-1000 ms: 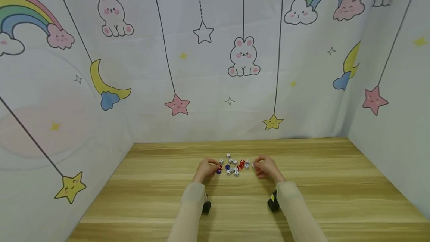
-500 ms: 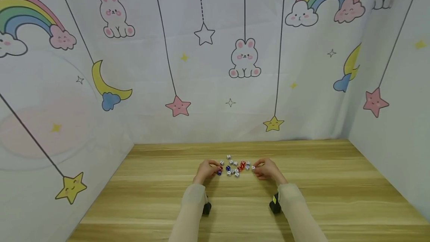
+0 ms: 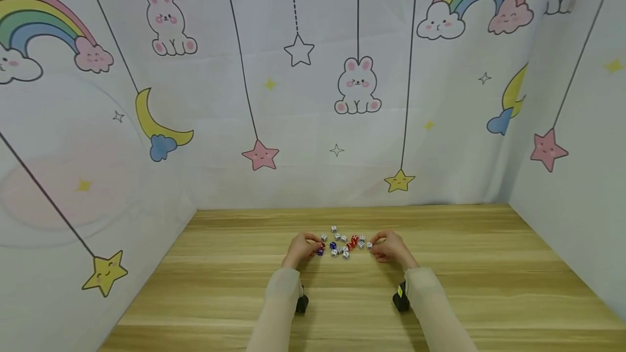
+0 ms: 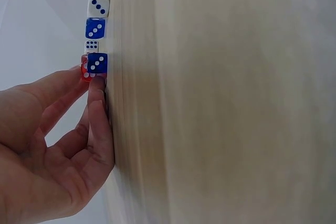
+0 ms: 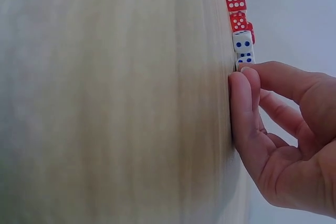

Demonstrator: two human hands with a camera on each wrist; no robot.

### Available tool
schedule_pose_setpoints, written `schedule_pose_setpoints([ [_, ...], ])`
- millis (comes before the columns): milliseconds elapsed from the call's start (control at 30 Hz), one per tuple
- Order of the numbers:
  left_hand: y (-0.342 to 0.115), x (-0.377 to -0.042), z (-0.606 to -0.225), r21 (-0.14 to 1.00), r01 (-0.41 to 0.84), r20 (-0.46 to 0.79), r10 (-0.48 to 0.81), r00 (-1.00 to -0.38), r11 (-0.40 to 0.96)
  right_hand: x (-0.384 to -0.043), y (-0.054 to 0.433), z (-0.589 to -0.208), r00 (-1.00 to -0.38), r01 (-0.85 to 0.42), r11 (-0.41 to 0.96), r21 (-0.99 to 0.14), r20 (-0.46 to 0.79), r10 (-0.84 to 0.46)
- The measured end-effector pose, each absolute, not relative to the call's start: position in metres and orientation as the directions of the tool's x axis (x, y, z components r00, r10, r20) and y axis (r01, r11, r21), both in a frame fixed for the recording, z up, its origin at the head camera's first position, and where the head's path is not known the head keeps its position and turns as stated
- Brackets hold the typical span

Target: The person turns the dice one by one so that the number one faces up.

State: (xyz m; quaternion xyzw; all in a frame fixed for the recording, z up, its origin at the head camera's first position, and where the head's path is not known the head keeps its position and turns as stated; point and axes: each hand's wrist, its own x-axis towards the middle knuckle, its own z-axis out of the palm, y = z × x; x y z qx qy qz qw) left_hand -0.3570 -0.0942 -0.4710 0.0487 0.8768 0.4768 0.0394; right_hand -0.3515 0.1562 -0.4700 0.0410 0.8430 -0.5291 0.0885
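Beside the left end of a loose cluster of dice, my left hand (image 3: 299, 250) pinches a red die (image 4: 84, 71) between thumb and fingers. A blue die (image 4: 97, 63) sits right against it, in front of the fingertips. At the cluster's right end my right hand (image 3: 390, 247) pinches a white die (image 3: 369, 245) at its fingertips; in the right wrist view the fingers hide part of this white die (image 5: 245, 60). Between the hands lie several white dice (image 3: 335, 252), another blue die (image 3: 333, 245) and red dice (image 3: 354, 238).
The dice lie on a wood-grain table (image 3: 235, 297), towards its back edge. A white printed cloth (image 3: 303, 178) with stars and rabbits hangs behind and at both sides. Black wrist devices (image 3: 401, 297) are strapped under the cream sleeves (image 3: 279, 297).
The white die at my right fingertips shows more fully than a second ago. My left hand stays at the red die. The whole head view has shifted slightly.
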Motion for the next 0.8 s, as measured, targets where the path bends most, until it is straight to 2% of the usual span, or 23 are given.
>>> schedule_pose_setpoints([
  [800, -0.0928, -0.3555, -0.4675, 0.843, 0.037, -0.034, 0.121, -0.992, 0.536, -0.3549, 0.1549, -0.4739, -0.987, 0.137, 0.426, -0.894, -0.158, -0.014],
])
